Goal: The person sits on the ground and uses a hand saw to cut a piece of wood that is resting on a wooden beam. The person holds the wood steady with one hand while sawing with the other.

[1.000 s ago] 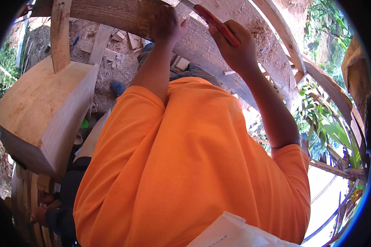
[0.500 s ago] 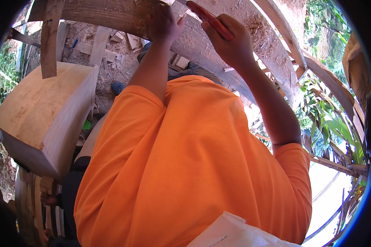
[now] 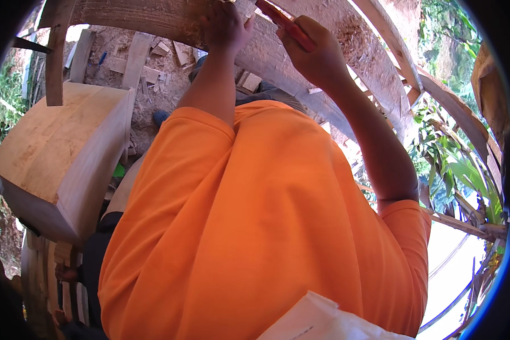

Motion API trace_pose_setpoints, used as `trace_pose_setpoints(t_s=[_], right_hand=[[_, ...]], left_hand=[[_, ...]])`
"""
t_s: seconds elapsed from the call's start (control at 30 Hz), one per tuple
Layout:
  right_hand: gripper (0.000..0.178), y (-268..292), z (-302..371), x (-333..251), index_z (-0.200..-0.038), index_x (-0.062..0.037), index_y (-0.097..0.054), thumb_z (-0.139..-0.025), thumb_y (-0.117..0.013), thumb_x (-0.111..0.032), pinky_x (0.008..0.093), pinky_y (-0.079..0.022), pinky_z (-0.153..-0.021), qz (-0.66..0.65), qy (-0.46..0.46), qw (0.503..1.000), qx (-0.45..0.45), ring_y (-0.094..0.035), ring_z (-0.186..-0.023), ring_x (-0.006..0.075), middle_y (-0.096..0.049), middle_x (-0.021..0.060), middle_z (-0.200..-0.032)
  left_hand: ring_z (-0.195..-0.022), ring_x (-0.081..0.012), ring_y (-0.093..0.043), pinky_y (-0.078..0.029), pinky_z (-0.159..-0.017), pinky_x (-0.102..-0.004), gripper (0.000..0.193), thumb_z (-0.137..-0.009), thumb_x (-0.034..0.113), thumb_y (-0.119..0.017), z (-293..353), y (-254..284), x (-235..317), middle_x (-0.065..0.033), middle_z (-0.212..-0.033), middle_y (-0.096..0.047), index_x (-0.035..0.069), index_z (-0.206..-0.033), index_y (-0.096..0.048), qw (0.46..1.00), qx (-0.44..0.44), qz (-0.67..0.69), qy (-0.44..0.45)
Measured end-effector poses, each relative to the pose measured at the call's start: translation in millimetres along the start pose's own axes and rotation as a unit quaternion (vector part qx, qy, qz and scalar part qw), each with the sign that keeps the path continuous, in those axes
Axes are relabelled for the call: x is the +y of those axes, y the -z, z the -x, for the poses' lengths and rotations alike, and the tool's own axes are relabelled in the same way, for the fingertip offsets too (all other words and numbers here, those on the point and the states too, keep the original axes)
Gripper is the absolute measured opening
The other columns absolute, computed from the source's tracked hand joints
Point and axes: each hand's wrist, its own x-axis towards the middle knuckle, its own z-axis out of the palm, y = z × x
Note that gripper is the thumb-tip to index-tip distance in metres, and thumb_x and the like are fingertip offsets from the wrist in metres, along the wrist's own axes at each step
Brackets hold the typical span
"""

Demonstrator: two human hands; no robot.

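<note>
Tool, red-handled [image 3: 292,27], slants between twelve and one o'clock in the head view — the right hand's [image 3: 322,55] grip is wrapped round its handle. Near twelve, the left hand [image 3: 226,29] is at a dark plank [image 3: 136,18]; whether its grip holds anything, I cannot tell. Curved wooden box [image 3: 62,144] stands at nine — wood scraps [image 3: 161,49] lie toward eleven.

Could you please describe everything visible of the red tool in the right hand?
The red tool has a slim, elongated handle, perhaps plastic or painted wood. It slants from upper left to lower right, over wood littered with shavings. The right hand grips its lower part. Its upper end lies near the picture's top edge; its working part cannot be made out.
</note>
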Motion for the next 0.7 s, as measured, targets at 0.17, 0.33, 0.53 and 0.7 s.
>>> trace_pose_setpoints(t_s=[0.17, 0.33, 0.53, 0.7], right_hand=[[0.024, 67.1, 76.0, -0.3, -0.084, -0.0048, -0.058, -0.094, -0.074, -0.020, 0.0385, -0.046, -0.061, 0.024, -0.079, 0.996, -0.028, -0.057, -0.063, 0.0267, -0.058, 0.0105, -0.070], [0.022, 99.0, 105.0, -11.4, -0.087, -0.0041, -0.061, -0.095, -0.073, -0.021, 0.0348, -0.045, -0.061, -0.005, -0.162, 0.986, -0.032, -0.054, -0.063, 0.0185, -0.057, 0.0082, -0.072], [0.023, 99.9, 92.0, -40.2, -0.085, -0.0043, -0.060, -0.094, -0.074, -0.020, 0.0342, -0.044, -0.059, -0.003, -0.118, 0.993, -0.020, -0.054, -0.060, 0.0173, -0.056, 0.0065, -0.067], [0.027, 104.7, 60.6, -58.7, -0.082, -0.0048, -0.056, -0.093, -0.075, -0.020, 0.0341, -0.042, -0.058, 0.023, -0.075, 0.997, -0.026, -0.050, -0.059, 0.0173, -0.051, 0.0064, -0.064]], left_hand=[[-0.133, -0.0413, -0.052, -0.039, -0.109, -0.0578, 0.079, -0.091, 0.053, -0.064, 3.3, -13.6, -1.6, -0.0268, -0.146, -0.052, -0.002, -0.144, -0.045, 0.996, 0.069, -0.058, 0.012], [-0.097, -0.0352, -0.060, -0.043, -0.083, -0.0543, 0.061, -0.088, 0.060, -0.067, -0.1, -10.0, -10.2, -0.0165, -0.102, -0.059, 0.002, -0.103, -0.056, 0.981, 0.160, -0.092, -0.061], [-0.097, -0.0338, -0.059, -0.043, -0.082, -0.0520, 0.062, -0.084, 0.059, -0.071, -6.0, -10.2, -11.8, -0.0159, -0.102, -0.057, 0.003, -0.101, -0.052, 0.979, 0.169, -0.069, -0.090], [-0.097, -0.0356, -0.060, -0.044, -0.083, -0.0544, 0.058, -0.089, 0.058, -0.067, -4.9, -8.6, -12.0, -0.0172, -0.100, -0.060, 0.001, -0.095, -0.060, 0.981, 0.182, -0.024, -0.068]])
